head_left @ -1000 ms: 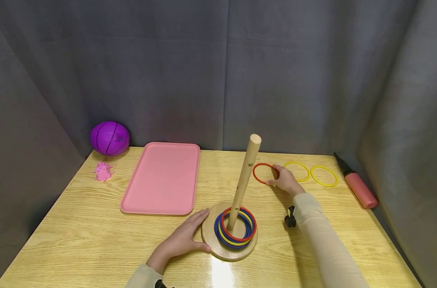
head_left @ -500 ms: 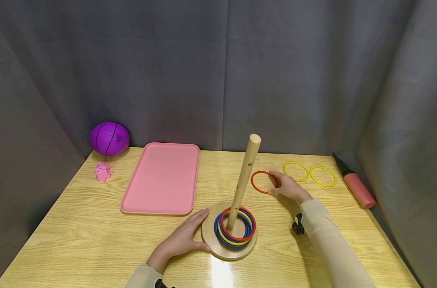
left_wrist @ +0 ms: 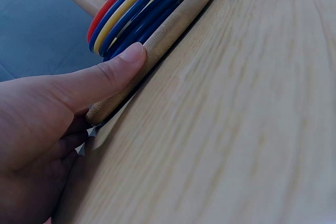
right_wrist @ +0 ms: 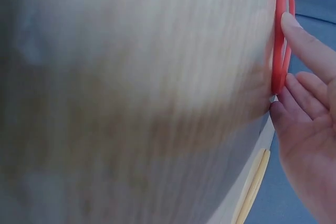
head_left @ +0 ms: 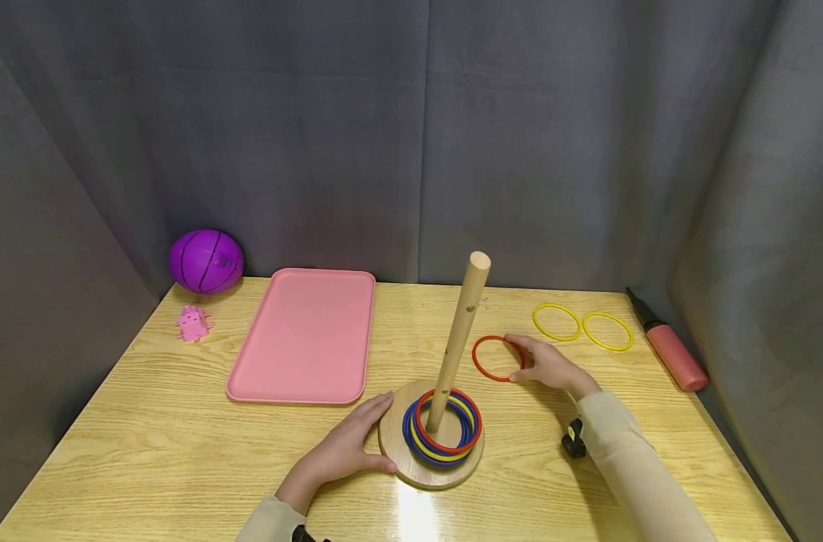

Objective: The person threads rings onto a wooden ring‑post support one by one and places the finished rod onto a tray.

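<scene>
There are no words, numbers, brand names or signs to read in any of the views. The purple ball (head_left: pixel 206 260) has a small dark mark on its side, but it is too tiny and blurry to tell what it says. The pink tray (head_left: pixel 303 335) and the red pump (head_left: pixel 675 355) show only plain color with no writing on them.

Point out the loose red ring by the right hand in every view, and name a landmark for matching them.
Head: the loose red ring lies flat on the table, right of the wooden peg, at the right hand.
Left wrist: not in it; only stacked rings show.
Right wrist: top right, edge-on, fingertips touching it.
Shared landmark: the wooden base, likely the pale edge.
</scene>
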Demonstrator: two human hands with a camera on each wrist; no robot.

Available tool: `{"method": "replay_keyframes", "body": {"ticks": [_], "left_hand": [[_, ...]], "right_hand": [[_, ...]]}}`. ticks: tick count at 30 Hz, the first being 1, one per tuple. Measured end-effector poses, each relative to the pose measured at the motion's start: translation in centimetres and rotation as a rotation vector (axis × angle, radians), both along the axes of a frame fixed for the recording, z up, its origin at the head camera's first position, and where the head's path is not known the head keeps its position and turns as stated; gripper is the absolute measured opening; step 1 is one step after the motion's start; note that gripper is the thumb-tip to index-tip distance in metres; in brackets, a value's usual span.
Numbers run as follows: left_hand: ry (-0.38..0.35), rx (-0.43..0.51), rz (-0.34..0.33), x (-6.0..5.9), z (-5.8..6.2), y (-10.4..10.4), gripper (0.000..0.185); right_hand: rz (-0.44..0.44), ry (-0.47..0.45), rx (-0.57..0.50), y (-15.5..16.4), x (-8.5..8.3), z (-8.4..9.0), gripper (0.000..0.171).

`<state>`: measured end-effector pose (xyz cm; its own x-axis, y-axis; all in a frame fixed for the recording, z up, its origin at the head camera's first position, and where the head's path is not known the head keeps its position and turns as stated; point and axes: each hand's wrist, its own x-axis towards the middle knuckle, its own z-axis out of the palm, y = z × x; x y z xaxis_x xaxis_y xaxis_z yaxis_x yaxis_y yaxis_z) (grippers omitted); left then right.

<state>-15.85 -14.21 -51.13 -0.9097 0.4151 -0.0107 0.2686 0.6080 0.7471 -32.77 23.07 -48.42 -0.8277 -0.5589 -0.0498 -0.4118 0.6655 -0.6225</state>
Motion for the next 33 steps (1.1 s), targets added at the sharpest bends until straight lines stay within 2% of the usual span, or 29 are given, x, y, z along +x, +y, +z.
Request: {"method": "replay_keyframes", "body": {"ticks": [9, 12, 16, 20, 33], "left_hand": [[0.001, 0.004, -0.003, 0.0, 0.1, 0.0, 0.108], [-0.002, 0.007, -0.002, 0.1, 0.1, 0.0, 0.108], [-0.002, 0.007, 0.0, 0.1, 0.1, 0.0, 0.108], [-0.001, 0.001, 0.001, 0.0, 0.1, 0.0, 0.108], [-0.003, 0.007, -0.005, 0.1, 0.2, 0.0, 0.109]], "right_hand": [[0.028, -0.012, -0.033, 0.3, 0.3, -0.2, 0.079], [0.003, -0.015, -0.057, 0.2, 0.2, -0.2, 0.075], [-0.097, 0.011, -0.085, -0.1, 0.0, -0.3, 0.063], [-0.18, 0.081, -0.06, -0.7, -0.6, -0.3, 0.049], [-0.256, 0.185, 0.064, -1.5, -1.4, -0.2, 0.014]]}}
